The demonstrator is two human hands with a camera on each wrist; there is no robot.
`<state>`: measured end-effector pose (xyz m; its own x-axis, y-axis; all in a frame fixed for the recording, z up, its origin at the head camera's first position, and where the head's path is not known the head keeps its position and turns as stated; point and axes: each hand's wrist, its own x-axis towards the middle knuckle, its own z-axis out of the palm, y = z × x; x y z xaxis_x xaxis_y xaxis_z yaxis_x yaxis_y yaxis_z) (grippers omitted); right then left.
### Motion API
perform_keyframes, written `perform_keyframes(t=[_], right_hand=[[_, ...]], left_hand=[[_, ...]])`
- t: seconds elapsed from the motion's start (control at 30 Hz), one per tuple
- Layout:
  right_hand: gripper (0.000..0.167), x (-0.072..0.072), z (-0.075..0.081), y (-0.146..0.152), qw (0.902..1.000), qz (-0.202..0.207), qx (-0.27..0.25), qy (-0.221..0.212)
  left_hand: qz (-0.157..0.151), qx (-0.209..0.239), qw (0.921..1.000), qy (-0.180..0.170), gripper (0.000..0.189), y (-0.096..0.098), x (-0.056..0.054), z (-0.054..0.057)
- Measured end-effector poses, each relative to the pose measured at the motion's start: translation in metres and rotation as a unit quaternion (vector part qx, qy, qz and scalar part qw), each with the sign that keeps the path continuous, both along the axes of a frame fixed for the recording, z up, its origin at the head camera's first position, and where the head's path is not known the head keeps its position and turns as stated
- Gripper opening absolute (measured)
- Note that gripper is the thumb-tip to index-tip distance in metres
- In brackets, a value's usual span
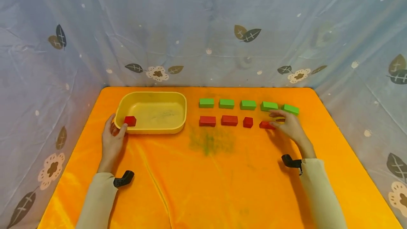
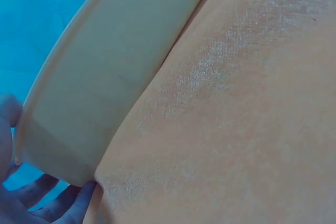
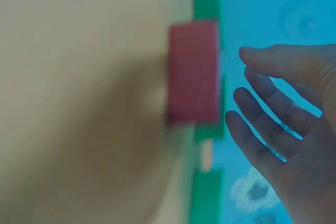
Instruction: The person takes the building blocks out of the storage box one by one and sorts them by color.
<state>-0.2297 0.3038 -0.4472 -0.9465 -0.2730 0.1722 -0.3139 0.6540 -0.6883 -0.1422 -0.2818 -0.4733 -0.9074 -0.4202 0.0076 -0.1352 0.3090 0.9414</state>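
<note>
My left hand [image 1: 112, 141] grips the left corner of a yellow plastic basin [image 1: 160, 130], thumb over the rim and fingers against the outer wall. Inside the basin, close to that thumb, lies a red block [image 1: 130, 121]. My right hand [image 1: 292, 127] hovers over the rightmost red block [image 1: 265, 125] in the front row, partly covering it in the head view. In the right wrist view its thumb and fingers are spread above that red block [image 3: 193, 72], with nothing between them.
Several green blocks [image 1: 226, 104] form a back row right of the basin. Ahead of them stand other red blocks [image 1: 207, 121], including a short one [image 1: 248, 122]. The table has an orange cloth [image 1: 203, 183]; patterned blue curtains [image 1: 203, 27] hang around it.
</note>
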Motion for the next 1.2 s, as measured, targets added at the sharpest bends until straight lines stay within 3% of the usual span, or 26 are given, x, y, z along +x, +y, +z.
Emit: perform_keyframes(t=[0.17,0.33,0.47,0.6,0.77,0.9,1.07,1.2], right_hand=[[0.043,-0.015,0.017,-0.045,0.9996,0.025,-0.01,-0.007],[0.042,-0.025,0.028,-0.107,0.9958,0.084,-0.035,-0.012],[0.04,-0.033,0.029,-0.17,0.9854,0.15,-0.08,0.003],[0.039,-0.032,0.028,-0.249,0.9683,0.218,-0.122,0.003],[0.041,-0.023,0.024,-0.342,0.9546,0.276,-0.11,-0.021],[0.05,-0.022,0.015,-0.394,0.9565,0.274,-0.084,-0.056],[0.07,-0.024,0.007,-0.438,0.9639,0.238,-0.054,-0.106],[0.071,-0.023,0.002,-0.462,0.9676,0.231,-0.005,-0.1]], left_hand=[[-0.003,0.007,1.0,-0.003,0.065,0.002,-0.001,-0.003],[-0.001,0.014,0.9999,0.002,0.066,0.003,-0.005,-0.005],[0.001,0.012,0.9999,0.01,0.066,-0.001,-0.006,-0.003],[0.005,0.007,0.9999,0.009,0.066,-0.006,-0.003,-0.001],[-0.005,-0.001,1.0,0.008,0.068,-0.007,0.001,0.0],[-0.017,-0.001,0.9997,0.015,0.069,-0.005,0.0,-0.002],[-0.028,0.004,0.9995,0.014,0.07,-0.004,0.0,-0.003],[-0.026,0.009,0.9995,0.018,0.07,-0.006,0.0,-0.002]])
